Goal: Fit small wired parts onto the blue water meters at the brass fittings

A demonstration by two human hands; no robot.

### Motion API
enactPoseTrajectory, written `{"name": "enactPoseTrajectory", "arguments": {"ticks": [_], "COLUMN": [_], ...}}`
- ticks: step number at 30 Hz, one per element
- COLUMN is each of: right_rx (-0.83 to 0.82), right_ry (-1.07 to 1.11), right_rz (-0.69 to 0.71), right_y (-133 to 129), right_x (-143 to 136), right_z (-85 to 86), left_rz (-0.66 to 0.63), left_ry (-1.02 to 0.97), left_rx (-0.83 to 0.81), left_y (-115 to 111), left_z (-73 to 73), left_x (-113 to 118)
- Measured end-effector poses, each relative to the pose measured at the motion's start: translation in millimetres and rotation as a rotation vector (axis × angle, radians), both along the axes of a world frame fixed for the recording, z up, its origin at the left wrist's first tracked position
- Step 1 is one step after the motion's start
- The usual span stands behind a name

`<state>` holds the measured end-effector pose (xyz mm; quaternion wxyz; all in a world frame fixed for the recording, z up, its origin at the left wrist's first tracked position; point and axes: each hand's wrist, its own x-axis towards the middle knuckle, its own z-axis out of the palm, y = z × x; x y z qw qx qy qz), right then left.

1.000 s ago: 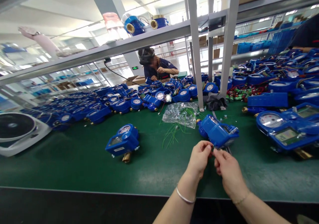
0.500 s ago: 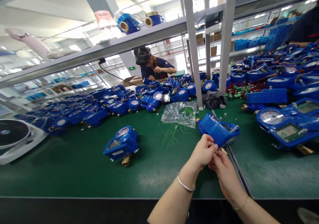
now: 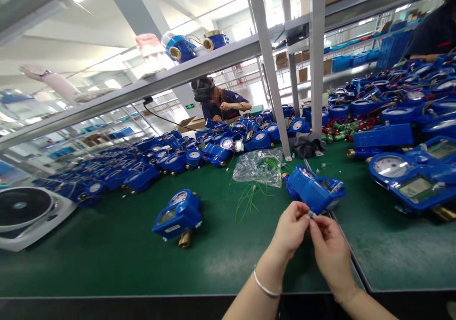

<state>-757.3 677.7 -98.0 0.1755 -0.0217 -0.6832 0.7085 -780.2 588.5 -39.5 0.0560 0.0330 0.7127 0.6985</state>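
Observation:
A blue water meter (image 3: 313, 189) with a brass end lies tilted on the green table, just beyond my hands. Against its near lower edge is a small greyish, clear-looking seal (image 3: 311, 213). My left hand (image 3: 294, 227) pinches it from the left, thumb and forefinger together. From the right, my right hand (image 3: 329, 244) closes its thumb and fingertips on the same small piece. Fine details between the fingertips are too small to make out. Another blue water meter (image 3: 179, 215) stands to the left, its brass fitting toward me.
Behind the meter lies a clear plastic bag (image 3: 257, 168) with green wires (image 3: 247, 201) spilling out. More meters (image 3: 392, 168) sit at right, and many fill the back. A white fan (image 3: 60, 211) stands at left. Shelf posts (image 3: 317, 63) rise beyond; a co-worker (image 3: 223, 101) sits opposite.
The view has shifted slightly, so the table sits lower. My right hand's fingertips have risen to meet my left at the meter's edge, and the small seal now shows between them.

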Motion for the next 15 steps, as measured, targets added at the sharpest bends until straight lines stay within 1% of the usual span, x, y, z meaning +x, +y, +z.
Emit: {"name": "enactPoseTrajectory", "arguments": {"ticks": [2, 3, 6, 9, 15], "right_rx": [0.225, 0.310, 0.494, 0.622, 0.780], "right_ry": [0.118, 0.196, 0.445, 0.588, 0.711], "right_rz": [-0.012, -0.002, 0.027, 0.013, -0.031], "right_y": [8, 12, 22, 30, 41], "right_x": [-1, -3, -9, -18, -26], "right_z": [4.5, 6.6, 9.1, 7.4, 10.7], "left_rz": [0.036, 0.029, -0.069, -0.151, -0.204], "left_ry": [0.064, 0.063, 0.002, -0.043, -0.080], "left_rx": [-0.136, -0.174, -0.211, -0.238, -0.327], "left_y": [-3, -5, -12, -17, -18], "left_z": [6.2, 9.3, 15.6, 15.2, 8.5], "left_x": [-1, -2, -9, -18, -26]}}
